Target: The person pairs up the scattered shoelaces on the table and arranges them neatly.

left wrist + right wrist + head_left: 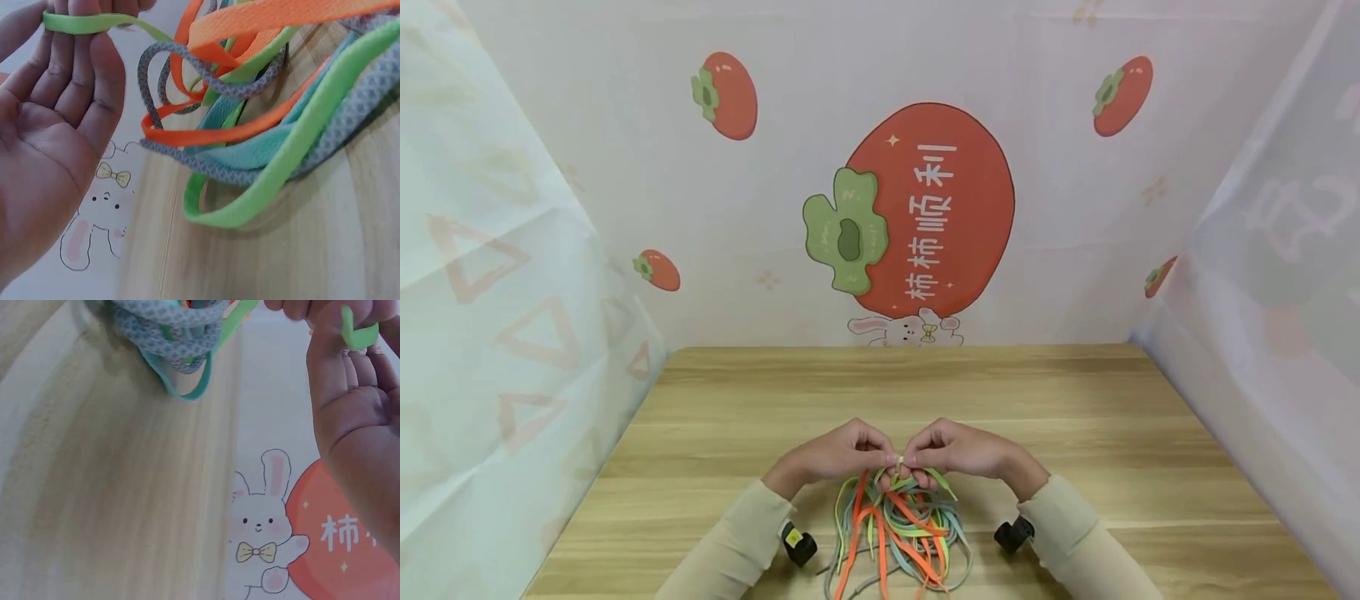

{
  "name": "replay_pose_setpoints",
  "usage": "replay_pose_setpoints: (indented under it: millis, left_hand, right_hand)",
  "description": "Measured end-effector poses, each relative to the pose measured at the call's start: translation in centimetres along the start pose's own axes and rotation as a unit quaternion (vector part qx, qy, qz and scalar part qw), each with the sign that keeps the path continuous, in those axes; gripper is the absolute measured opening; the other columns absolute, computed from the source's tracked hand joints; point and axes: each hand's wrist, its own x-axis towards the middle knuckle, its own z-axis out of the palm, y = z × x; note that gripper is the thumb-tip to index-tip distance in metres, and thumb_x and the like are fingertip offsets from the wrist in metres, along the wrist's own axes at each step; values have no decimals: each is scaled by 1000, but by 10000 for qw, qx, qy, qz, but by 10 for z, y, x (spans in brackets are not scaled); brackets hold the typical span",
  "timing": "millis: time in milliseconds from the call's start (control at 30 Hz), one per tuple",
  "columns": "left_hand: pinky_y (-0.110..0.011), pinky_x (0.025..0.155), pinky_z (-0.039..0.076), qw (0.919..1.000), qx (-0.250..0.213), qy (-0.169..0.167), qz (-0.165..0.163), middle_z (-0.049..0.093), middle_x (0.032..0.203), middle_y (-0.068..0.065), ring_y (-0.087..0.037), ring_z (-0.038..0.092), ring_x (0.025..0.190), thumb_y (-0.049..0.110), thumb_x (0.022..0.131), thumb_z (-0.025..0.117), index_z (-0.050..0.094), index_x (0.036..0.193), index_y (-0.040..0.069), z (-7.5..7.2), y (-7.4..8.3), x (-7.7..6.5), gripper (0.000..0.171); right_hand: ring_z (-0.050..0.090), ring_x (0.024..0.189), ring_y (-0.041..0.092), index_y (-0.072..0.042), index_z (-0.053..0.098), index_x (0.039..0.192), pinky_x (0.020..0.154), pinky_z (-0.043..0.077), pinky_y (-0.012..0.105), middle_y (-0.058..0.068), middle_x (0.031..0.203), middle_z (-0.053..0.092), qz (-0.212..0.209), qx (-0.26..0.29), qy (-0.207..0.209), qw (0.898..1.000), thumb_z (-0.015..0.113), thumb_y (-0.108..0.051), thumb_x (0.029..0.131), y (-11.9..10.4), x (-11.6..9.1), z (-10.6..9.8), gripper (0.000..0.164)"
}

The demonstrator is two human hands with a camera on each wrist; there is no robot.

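My left hand [846, 448] and right hand [970, 451] meet above a tangle of flat and round laces. Between thumbs and fingertips, both pinch a bright green shoelace [75, 23], and a short piece of it shows between the two thumbs in the head view. In the right wrist view the same lace [360, 336] bends over the fingers. Below hang orange laces [882, 550], a grey patterned round lace [350, 115] and a teal lace [187, 395], looped through one another. Whether the green lace is knotted there cannot be made out.
A wood-grain table [737, 400] lies under the laces. White printed cloth [775, 208] with persimmons and a rabbit stands behind it, with more cloth on both sides. Black wrist cameras [799, 543] sit at the cuffs.
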Motion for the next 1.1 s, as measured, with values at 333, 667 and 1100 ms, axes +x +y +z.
replay_pose_setpoints:
  millis: [333,667,1100]
  left_hand:
    - [-24,77,58,9990,-193,-412,-1,71,85,6,-10,66,77,18,110,59,65,106,-21,-11,-5,-11,40]
    - [-24,78,59,9987,-86,-393,-304,71,85,7,-8,66,77,19,109,61,66,109,-20,-18,0,-19,39]
    - [-33,77,64,9994,88,-222,-250,69,84,4,-11,68,77,18,109,60,65,109,-21,-28,-5,-32,39]
  right_hand:
    - [57,68,11,20,65,110,64,43,22,-6,79,66,-47,54,-73,9999,55,-23,112,6,-2,-2,44]
    - [58,69,6,21,64,108,68,47,23,-5,79,65,7,176,-190,9997,53,-21,112,9,-8,-5,44]
    - [60,71,6,23,63,109,67,51,21,-6,79,65,138,-13,87,9999,52,-23,113,14,-26,-19,47]
